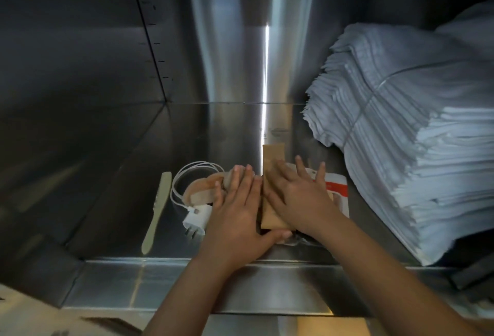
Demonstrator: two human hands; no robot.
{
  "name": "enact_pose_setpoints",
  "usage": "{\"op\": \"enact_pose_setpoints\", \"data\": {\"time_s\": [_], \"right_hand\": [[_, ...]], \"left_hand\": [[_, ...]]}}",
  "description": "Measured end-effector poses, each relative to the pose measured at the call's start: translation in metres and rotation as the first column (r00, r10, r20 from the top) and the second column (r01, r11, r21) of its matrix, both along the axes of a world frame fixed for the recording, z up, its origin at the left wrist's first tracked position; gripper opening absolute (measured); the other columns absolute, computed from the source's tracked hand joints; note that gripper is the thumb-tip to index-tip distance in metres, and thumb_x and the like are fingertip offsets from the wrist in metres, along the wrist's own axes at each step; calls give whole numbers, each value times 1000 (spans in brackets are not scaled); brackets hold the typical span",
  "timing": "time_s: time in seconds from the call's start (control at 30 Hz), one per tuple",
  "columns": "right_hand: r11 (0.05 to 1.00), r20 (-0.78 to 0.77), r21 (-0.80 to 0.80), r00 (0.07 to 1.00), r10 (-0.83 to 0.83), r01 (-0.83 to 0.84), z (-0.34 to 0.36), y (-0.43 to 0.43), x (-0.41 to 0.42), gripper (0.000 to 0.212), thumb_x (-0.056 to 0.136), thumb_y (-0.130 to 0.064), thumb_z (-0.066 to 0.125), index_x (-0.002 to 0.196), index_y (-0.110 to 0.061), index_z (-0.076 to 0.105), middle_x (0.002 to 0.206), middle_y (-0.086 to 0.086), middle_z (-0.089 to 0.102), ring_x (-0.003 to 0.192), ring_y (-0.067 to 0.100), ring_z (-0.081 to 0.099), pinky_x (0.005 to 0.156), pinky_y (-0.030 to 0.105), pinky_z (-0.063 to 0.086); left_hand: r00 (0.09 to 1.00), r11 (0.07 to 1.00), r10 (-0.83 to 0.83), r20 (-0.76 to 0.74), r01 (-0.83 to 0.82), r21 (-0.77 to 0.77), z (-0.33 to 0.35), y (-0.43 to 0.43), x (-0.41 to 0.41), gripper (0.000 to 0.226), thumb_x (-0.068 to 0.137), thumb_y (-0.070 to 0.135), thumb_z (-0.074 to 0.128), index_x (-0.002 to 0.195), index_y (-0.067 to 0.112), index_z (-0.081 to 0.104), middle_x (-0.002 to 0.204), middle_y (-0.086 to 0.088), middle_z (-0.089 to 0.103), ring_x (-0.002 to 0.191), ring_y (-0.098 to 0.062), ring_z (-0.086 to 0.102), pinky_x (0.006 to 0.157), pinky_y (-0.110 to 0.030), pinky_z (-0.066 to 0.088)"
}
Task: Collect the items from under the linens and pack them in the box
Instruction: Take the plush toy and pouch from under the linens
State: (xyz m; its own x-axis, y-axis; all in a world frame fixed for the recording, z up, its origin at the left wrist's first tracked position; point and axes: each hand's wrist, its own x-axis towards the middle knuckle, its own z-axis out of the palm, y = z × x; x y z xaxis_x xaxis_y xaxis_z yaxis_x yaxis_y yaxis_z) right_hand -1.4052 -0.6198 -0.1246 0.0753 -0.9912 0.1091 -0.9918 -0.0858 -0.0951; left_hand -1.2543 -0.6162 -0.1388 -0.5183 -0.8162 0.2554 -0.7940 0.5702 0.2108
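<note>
A small pile of items lies on the steel shelf (112,202). My left hand (238,212) rests flat over a tan band-like item (203,188) and beside a white charger plug (196,219) with its coiled cable (187,172). My right hand (299,196) lies flat on a brown paper sleeve (272,152) and a white-and-red packet (338,187). Both hands have fingers spread and press down on the pile; neither clearly grips anything. A pale wooden knife (157,210) lies apart, left of the pile. The bundled white linens (417,154) stand to the right.
The shelf is a steel cabinet compartment with a back wall (230,41) and a left side wall (66,41). A steel lip (187,282) runs along the front edge. A cardboard corner (24,314) shows at the bottom left.
</note>
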Motion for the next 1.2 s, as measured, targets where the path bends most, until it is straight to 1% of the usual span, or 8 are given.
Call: {"op": "enact_pose_setpoints", "data": {"time_s": [0.3,0.47,0.6,0.73,0.87,1.0,1.1,1.2], "right_hand": [[991,-149,122,986,71,-53,-5,-12,2,54,98,-47,14,148,-27,9,157,-7,-1,143,29,-1,107,60,-9],[990,-2,125,998,70,-69,-3,-13,-1,55,97,-50,18,148,-27,15,157,-5,6,143,27,1,109,59,-6],[991,62,34,990,130,-132,5,-4,-3,55,97,-47,27,147,-26,18,157,-2,11,143,24,6,110,57,-2],[981,43,-21,980,193,-192,13,5,-7,52,97,-43,29,145,-25,23,155,-1,17,142,21,13,111,56,4],[960,67,-77,959,274,-269,21,13,-9,47,96,-39,32,142,-25,32,152,-1,27,139,20,21,111,53,7],[932,97,-124,931,353,-340,28,24,-3,43,95,-36,40,137,-26,41,148,-3,35,136,19,29,111,49,10],[900,118,-177,900,420,-397,31,40,9,43,93,-31,45,134,-21,47,142,0,44,134,23,34,109,51,16],[869,108,-170,868,485,-464,32,60,25,44,93,-30,45,136,-19,46,145,1,41,135,22,30,110,52,16]], "left_hand": [[997,998,67,47,-66,-25,-4,2,-2,107,71,80,31,148,16,-6,144,4,-30,122,-10,-48,96,-31,-37],[996,997,73,58,-72,-29,-2,5,1,110,65,84,29,147,20,-5,149,3,-25,128,-12,-42,100,-34,-33],[989,988,151,10,-150,-46,5,13,0,102,66,83,11,148,23,2,150,7,-20,136,-14,-30,99,-30,-32],[974,973,227,23,-225,-56,13,21,-4,97,70,78,10,148,20,9,156,1,-7,140,-19,-20,108,-39,-19],[950,949,312,2,-311,-57,22,34,-3,86,81,70,22,146,14,24,156,-6,10,143,-26,-4,111,-46,-6],[903,894,427,-46,-430,-127,25,54,0,66,86,49,44,131,1,48,141,-20,42,131,-41,34,101,-62,27],[868,846,493,-61,-494,-201,18,72,7,56,78,27,73,123,-2,56,132,-25,49,123,-46,43,92,-67,32],[836,811,547,-42,-543,-217,16,94,20,56,81,26,70,129,2,52,138,-21,45,130,-40,36,100,-60,25]]}}
